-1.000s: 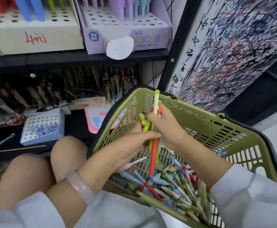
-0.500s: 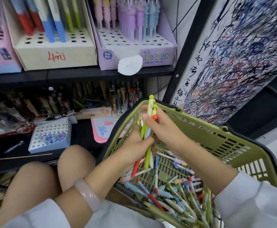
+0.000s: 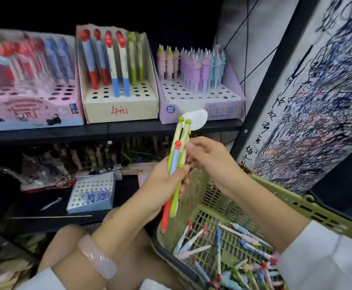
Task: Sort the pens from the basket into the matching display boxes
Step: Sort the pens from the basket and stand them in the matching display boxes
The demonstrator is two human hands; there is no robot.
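My left hand grips a bundle of pens, green ones and a red-and-blue one, held upright above the green basket. My right hand pinches the upper part of the same bundle from the right. Many loose pens lie in the basket's bottom. On the upper shelf stand three display boxes: a pink one at the left, a beige one holding red, blue and green pens, and a lilac unicorn box with pastel pens.
A lower shelf holds a small white perforated box with beads, a loose pen, a thin stick and dim boxes of pens. A scribble-covered test board leans at the right. My knees are below the left hand.
Both hands have lifted the pen bundle out of the basket toward the upper shelf. The view has tilted up, so the display boxes show in full.
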